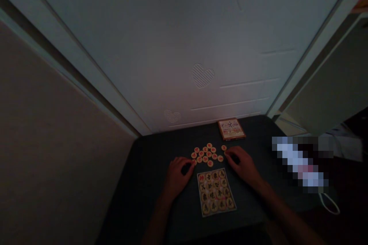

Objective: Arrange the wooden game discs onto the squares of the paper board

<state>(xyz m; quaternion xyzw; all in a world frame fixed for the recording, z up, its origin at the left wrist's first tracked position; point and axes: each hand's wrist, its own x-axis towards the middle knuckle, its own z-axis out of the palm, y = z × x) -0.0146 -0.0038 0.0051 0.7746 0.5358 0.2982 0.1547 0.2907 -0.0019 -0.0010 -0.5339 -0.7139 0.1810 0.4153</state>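
Round wooden xiangqi pieces with red characters (205,159) lie loosely together on the dark table. My left hand (179,174) is at the left of this group, thumb and forefinger closed on a xiangqi piece (194,162) at its edge. On the other side, my right hand (241,162) pinches at a piece whose surface is mostly covered by the fingertips. Just beyond those fingertips lies another red-marked piece (224,147). Between my forearms is a square tray (217,213) filled with rows of pieces; most bear black characters, and the one at its upper left is red.
A flat box with a printed lid (231,129) lies at the back of the table (138,183), near a white panel with heart patterns (202,75). A blurred-out object (300,164) with a white cord loop (330,204) is at the right. The scene is dim.
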